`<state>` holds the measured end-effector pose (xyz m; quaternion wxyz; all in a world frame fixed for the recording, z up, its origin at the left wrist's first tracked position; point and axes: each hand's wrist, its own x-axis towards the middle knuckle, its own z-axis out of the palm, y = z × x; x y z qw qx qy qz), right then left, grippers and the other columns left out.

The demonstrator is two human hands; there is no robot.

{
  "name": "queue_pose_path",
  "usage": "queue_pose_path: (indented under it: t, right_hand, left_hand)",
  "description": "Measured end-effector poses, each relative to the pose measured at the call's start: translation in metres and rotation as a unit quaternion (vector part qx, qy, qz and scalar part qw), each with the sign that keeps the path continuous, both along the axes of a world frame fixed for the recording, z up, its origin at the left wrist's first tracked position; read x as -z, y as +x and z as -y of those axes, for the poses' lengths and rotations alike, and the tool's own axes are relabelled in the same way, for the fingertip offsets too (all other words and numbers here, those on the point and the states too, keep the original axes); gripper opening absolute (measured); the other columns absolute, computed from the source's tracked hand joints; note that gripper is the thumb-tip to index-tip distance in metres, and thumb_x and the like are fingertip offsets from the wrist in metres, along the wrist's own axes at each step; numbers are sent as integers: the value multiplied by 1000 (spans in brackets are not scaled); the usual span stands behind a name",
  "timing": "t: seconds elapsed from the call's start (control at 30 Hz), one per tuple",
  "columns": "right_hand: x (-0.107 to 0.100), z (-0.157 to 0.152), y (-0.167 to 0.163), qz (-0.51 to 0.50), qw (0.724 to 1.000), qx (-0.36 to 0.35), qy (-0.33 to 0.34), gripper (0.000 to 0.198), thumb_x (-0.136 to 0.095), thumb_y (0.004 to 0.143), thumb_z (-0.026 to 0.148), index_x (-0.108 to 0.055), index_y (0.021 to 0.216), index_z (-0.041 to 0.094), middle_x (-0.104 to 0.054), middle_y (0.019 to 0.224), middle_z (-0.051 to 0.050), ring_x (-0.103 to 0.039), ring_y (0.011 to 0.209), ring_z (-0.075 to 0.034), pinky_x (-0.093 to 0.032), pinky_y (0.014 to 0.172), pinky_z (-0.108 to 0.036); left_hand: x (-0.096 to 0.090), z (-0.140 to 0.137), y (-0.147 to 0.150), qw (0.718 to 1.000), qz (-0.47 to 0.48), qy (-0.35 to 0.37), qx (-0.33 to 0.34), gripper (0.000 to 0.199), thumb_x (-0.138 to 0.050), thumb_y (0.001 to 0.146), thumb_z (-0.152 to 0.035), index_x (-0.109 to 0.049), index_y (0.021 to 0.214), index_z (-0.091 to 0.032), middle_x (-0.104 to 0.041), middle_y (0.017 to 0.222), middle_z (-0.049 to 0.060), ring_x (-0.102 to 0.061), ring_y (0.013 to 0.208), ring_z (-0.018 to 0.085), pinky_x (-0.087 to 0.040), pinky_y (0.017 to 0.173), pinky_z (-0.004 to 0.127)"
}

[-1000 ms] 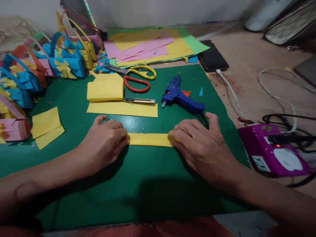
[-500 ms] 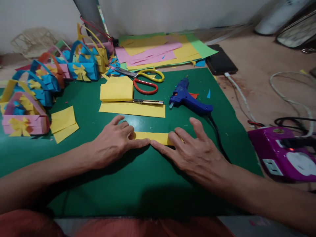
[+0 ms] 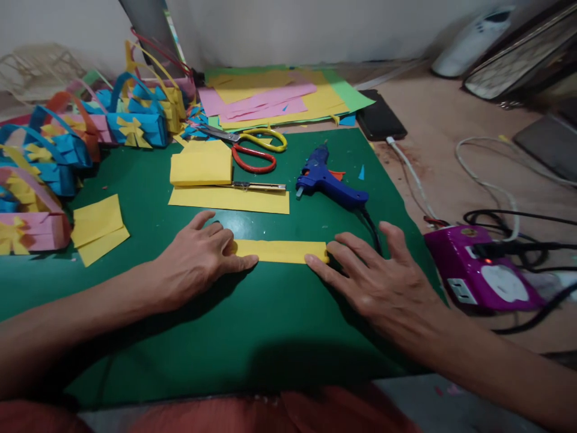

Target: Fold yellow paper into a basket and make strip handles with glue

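A folded yellow paper strip lies flat and lengthwise on the green mat. My left hand is closed on its left end, fingers curled over the paper and thumb along the near edge. At the opposite end, my right hand pinches the strip, its thumb on the near corner and fingertips at the short edge; one finger is raised. Just beyond the strip lie a flat yellow paper piece, a folded yellow paper, a cutter knife and a blue glue gun.
Scissors with red and yellow handles lie farther back, before stacked coloured paper. Small paper baskets line the left side. A phone, cables and a purple power box are to the right of the green mat.
My right thumb has slid right along the strip's near edge, away from my left thumb, to the right end. My left hand stays on the left end. The view has shifted slightly right.
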<state>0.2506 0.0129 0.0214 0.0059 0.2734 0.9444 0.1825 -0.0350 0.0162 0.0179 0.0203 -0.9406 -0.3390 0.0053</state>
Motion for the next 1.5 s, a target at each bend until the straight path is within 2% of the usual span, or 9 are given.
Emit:
queue_pose_path:
  t: [0.43,0.57,0.63,0.73,0.83,0.9,1.03,1.23,1.5]
  right_hand:
    - [-1,2,21,20,996,68,59,38,-33,84,1,-63,106,9,-65,87,-14,-55,92,-29,-36,82,-55]
    - [-13,-3,18,-71,992,87,57,38,-33,83,3,-60,108,11,-66,91,-14,-59,87,-28,-39,81,-54]
    - [-19,-3,9,-143,987,67,11,38,-35,82,4,-57,111,12,-66,94,-14,-59,90,-27,-40,83,-48]
    - [-21,-4,-13,-225,962,62,-143,26,-40,85,10,-59,103,15,-66,94,-10,-59,89,-22,-44,76,-36]
    - [-18,-8,-39,-224,923,96,-296,14,-48,85,16,-61,91,17,-64,92,-7,-58,84,-19,-43,72,-31]
    - [-15,-12,-54,-199,914,110,-336,12,-53,83,15,-61,92,17,-63,91,-5,-57,82,-18,-40,69,-30]
    - [-10,-20,-73,-161,921,138,-326,2,-59,80,16,-60,82,16,-60,88,-5,-52,83,-18,-34,64,-28]
    - [-4,-24,-83,-150,929,136,-310,15,-54,84,21,-58,71,16,-56,82,-6,-47,80,-18,-33,69,-30]
    - [3,-24,-85,-171,935,132,-282,17,-52,85,19,-56,68,16,-55,81,-6,-45,76,-18,-31,66,-32]
  left_hand:
    - [6,2,-1,1000,23,4,-11,44,-34,89,-9,-59,116,-33,-53,73,2,-45,67,14,-33,86,43]
    - [15,6,6,996,91,20,-13,38,-34,92,-14,-63,110,-29,-55,72,2,-46,64,14,-35,80,38]
    - [18,8,11,989,147,12,-28,34,-35,93,-17,-63,109,-25,-57,71,2,-48,64,13,-36,78,35]
    - [19,13,20,970,227,-28,-83,26,-40,93,-21,-61,109,-20,-63,73,2,-54,65,13,-38,77,34]
    - [14,15,23,952,267,-67,-135,17,-50,89,-24,-63,97,-17,-68,77,1,-59,67,13,-38,76,33]
    - [11,16,21,947,266,-83,-157,12,-54,86,-23,-64,86,-17,-67,72,0,-59,65,13,-38,75,32]
    - [7,17,16,947,246,-102,-181,12,-57,83,-21,-63,73,-17,-64,65,-2,-56,64,13,-37,75,32]
    - [6,20,6,947,220,-111,-207,15,-57,84,-24,-62,71,-17,-60,66,-1,-53,68,14,-34,70,31]
    - [4,30,-18,921,234,-141,-277,23,-47,89,-28,-58,71,-17,-58,78,2,-47,78,17,-32,73,34]
